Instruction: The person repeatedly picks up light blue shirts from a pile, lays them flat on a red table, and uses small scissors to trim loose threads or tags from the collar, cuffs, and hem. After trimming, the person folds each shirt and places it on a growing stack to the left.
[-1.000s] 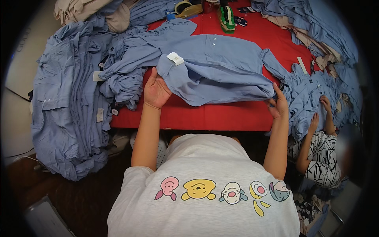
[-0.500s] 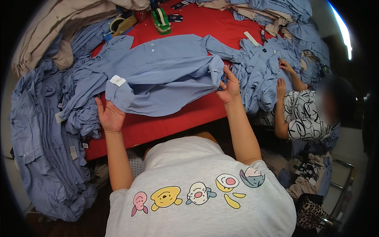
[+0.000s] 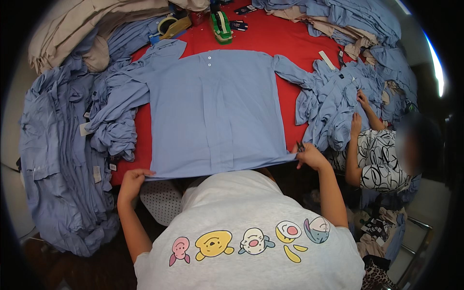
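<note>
A light blue shirt [image 3: 212, 111] lies spread on the red table [image 3: 203, 42], its two small white buttons toward the far side. Its hem is stretched along the table's near edge, close to my body. At the hem's left corner, my left hand [image 3: 134, 182] is closed on the cloth. My right hand [image 3: 309, 157] pinches the right corner and also carries small dark thread snips [image 3: 300, 146], which stick up from the fingers. The shirt's sleeves reach out to both sides among other blue garments.
A green tape dispenser [image 3: 221, 29] and dark tags [image 3: 239, 25] are at the far side, left of them a yellow tape dispenser [image 3: 175, 26]. Blue garments [image 3: 58, 159] heap at left. A co-worker's hands [image 3: 357, 121] rest on a blue garment pile [image 3: 324, 106] at right.
The front hem, folded up before, now lies pulled down flat toward me. Both hands have moved nearer my body, and the left, open before, is closed on the hem.
</note>
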`<state>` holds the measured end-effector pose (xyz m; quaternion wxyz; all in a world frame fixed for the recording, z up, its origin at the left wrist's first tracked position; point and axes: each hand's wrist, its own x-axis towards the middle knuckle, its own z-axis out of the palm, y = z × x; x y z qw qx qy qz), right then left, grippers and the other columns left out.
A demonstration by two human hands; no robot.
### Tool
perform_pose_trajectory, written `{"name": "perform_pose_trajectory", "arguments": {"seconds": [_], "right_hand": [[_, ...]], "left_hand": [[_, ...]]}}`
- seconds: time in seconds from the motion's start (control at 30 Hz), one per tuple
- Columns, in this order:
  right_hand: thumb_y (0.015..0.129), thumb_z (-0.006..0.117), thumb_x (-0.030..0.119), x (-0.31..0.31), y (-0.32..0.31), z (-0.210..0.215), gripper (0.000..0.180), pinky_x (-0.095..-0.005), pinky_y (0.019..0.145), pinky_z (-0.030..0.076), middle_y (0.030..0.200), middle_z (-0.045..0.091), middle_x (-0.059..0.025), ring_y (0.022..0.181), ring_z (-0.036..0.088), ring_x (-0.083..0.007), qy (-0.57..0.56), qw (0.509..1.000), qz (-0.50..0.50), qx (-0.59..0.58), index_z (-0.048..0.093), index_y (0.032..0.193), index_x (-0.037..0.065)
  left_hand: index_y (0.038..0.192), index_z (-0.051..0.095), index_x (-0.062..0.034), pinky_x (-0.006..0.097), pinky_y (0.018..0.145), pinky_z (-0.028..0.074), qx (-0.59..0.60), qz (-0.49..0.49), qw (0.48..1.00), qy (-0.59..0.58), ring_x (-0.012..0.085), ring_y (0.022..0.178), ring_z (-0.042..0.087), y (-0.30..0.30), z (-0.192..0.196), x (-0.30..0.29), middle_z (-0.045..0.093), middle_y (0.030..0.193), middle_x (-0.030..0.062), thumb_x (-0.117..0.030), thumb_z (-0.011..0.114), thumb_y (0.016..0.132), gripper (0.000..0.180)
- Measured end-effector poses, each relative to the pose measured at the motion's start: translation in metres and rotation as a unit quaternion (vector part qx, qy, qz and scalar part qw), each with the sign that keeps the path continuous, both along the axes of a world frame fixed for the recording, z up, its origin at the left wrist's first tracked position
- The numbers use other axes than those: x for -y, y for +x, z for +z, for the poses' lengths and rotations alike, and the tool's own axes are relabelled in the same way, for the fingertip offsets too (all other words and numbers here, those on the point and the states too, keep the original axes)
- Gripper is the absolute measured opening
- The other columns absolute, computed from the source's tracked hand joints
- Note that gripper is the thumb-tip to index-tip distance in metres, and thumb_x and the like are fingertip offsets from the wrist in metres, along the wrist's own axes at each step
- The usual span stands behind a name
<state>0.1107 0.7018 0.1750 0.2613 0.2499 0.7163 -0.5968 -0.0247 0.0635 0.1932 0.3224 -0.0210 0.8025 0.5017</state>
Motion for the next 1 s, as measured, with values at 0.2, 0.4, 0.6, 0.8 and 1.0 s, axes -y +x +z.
{"name": "perform_pose_trajectory", "arguments": {"seconds": [0.2,0.4,0.6,0.8,1.0], "right_hand": [[0.095,0.061,0.012,0.007,0.003,0.0,0.026,-0.0276,0.051,0.053,0.086,0.073,-0.0053,0.064,0.063,-0.0126,-0.019,0.997,0.005,0.071,0.072,0.116,0.003],[0.103,0.058,0.021,0.019,-0.091,-0.08,0.03,-0.0249,0.046,0.05,0.104,0.074,-0.0079,0.063,0.062,-0.0104,0.165,0.927,-0.284,-0.183,0.067,0.125,0.003],[0.088,0.081,0.028,0.095,-0.142,-0.065,0.032,-0.0271,0.042,0.032,0.066,0.049,0.0034,0.049,0.041,-0.0067,0.007,0.979,-0.193,-0.065,0.059,0.087,0.006],[0.09,0.079,0.029,0.038,-0.094,-0.058,0.033,-0.0282,0.044,0.031,0.058,0.042,0.0063,0.046,0.037,-0.0071,-0.046,0.972,-0.224,-0.062,0.054,0.077,0.013],[0.097,0.073,0.029,0.008,-0.031,0.03,0.025,-0.0257,0.044,0.03,0.062,0.04,0.0069,0.046,0.034,-0.0047,-0.216,0.953,-0.201,-0.068,0.055,0.089,0.014]], "left_hand": [[0.12,0.071,0.0058,0.03,0.081,0.054,0.123,0.007,0.99,-0.066,0.0169,0.084,0.07,0.032,-0.028,0.006,0.076,0.097,0.0101,-0.009,0.071,0.089,0.034],[0.12,0.07,0.0048,0.032,0.084,0.052,-0.219,0.186,0.951,-0.116,0.0193,0.093,0.066,-0.042,-0.104,-0.057,0.068,0.102,0.0131,-0.024,0.077,0.089,0.043],[0.092,0.066,0.0035,0.03,0.075,0.047,-0.332,0.178,0.906,-0.192,0.0153,0.079,0.056,-0.066,-0.098,-0.142,0.06,0.087,0.0063,-0.019,0.077,0.085,0.026],[0.08,0.055,-0.0046,0.027,0.066,0.036,-0.115,0.323,0.939,-0.007,0.0098,0.073,0.044,-0.04,-0.132,-0.079,0.049,0.076,-0.0015,-0.007,0.065,0.08,0.01],[0.116,0.067,0.0053,0.037,0.09,0.051,0.133,0.149,0.961,0.189,0.0212,0.098,0.066,0.023,-0.037,-0.066,0.071,0.109,0.012,-0.01,0.062,0.085,0.035]]}}
